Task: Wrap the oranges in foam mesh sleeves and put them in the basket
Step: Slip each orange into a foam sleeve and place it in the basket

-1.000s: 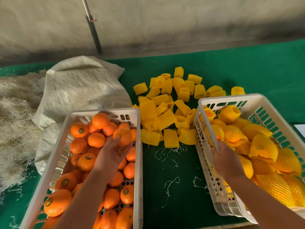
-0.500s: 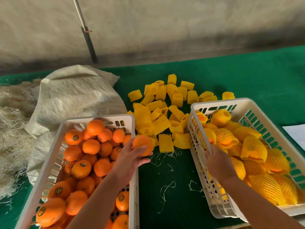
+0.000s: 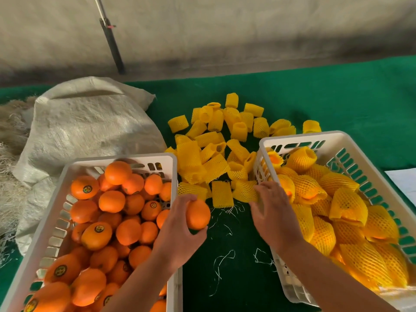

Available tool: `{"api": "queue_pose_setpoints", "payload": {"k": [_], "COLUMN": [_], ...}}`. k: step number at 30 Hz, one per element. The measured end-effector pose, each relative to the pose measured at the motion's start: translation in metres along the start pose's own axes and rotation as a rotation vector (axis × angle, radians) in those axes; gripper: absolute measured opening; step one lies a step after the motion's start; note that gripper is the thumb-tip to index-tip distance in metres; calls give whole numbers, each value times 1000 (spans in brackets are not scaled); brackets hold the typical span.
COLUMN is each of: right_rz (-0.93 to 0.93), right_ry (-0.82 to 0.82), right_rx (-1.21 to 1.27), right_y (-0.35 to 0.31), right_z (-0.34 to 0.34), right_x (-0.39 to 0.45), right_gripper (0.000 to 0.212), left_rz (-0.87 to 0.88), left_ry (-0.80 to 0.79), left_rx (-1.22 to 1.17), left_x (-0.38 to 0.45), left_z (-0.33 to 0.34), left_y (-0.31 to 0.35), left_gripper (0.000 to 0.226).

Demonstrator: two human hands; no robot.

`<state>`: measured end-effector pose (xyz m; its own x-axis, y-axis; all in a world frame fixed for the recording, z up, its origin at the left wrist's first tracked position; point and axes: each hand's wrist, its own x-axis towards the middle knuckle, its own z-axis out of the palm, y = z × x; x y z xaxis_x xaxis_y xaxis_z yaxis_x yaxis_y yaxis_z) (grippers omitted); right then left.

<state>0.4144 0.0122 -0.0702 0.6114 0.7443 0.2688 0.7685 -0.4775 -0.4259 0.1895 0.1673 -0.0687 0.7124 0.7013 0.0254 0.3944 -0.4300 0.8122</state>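
Note:
My left hand (image 3: 180,233) grips a bare orange (image 3: 198,214) above the green cloth, just right of the white basket (image 3: 173,176) full of unwrapped oranges (image 3: 112,199). My right hand (image 3: 273,216) hovers beside the left wall of the second white basket (image 3: 292,137), which holds oranges wrapped in yellow mesh (image 3: 346,206). Its fingers are spread and blurred, their tips at a flat yellow foam sleeve (image 3: 244,191) on the near edge of the loose sleeve pile (image 3: 216,136). I cannot tell whether they touch it.
A woven white sack (image 3: 90,122) lies behind the left basket, with straw (image 3: 11,158) further left. Loose white threads (image 3: 222,260) litter the green cloth between the baskets. A dark pole (image 3: 111,43) leans at the wall, and white paper (image 3: 405,183) lies at the right edge.
My left hand lifted an orange out of the left basket and carried it right, over the gap. My right hand let go of the right basket's rim and moved toward the sleeves.

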Motion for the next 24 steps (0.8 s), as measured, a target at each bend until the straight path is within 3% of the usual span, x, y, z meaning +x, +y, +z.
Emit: {"api": "queue_pose_setpoints", "payload": {"k": [5,7,9,18,24], "right_rz": [-149,-44,90,580,719], "right_ry": [-135,-328,-422,-554,-388], "right_rx": [-116,27,102,626,849], "right_y": [-23,-26,-25,-16,-32], "right_z": [39,58,77,116,122], "right_x": [31,49,72,169,164], "right_gripper": [30,34,38,36,64], "left_rz": [59,62,62,64,78], "left_ry": [-29,-49,-65,-137,-131], "left_rx": [122,138,144,191,201], "left_x": [1,2,3,9,11], "left_z": [5,6,6,10,11], "left_y": [8,8,7,4,2], "left_gripper": [88,91,95,101,101]}}
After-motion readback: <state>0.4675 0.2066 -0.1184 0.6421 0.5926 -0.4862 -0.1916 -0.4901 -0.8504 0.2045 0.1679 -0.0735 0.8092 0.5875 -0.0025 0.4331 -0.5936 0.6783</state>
